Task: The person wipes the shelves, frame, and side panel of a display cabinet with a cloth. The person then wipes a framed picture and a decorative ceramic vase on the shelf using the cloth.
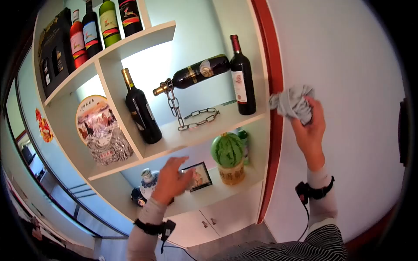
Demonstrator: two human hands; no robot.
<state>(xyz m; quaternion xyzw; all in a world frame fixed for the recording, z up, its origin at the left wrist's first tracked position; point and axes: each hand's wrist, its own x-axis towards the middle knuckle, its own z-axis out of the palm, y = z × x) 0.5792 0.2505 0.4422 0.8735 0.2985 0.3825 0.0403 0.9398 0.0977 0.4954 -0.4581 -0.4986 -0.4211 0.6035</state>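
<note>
My right hand point(311, 124) is closed around a crumpled grey cloth point(295, 103), at the right edge of the shelf unit by the red trim. My left hand point(174, 180) is held in front of the lower shelf with its fingers apart and nothing in them. Behind it stand a framed picture point(199, 177) and a blue-and-white jar point(148, 180), both partly hidden. On the middle shelf, a dark bottle point(141, 113) leans at the left, a bottle point(202, 71) lies tilted in a chain holder point(174, 106), and another bottle point(242, 82) stands at the right.
Several bottles point(109, 24) and a black box point(56, 50) stand on the upper shelf point(126, 41). A decorated round-topped plaque point(102, 130) fills the left compartment. A watermelon-like container point(227, 150) and a green bottle point(244, 141) are below. White wall point(348, 78) at right.
</note>
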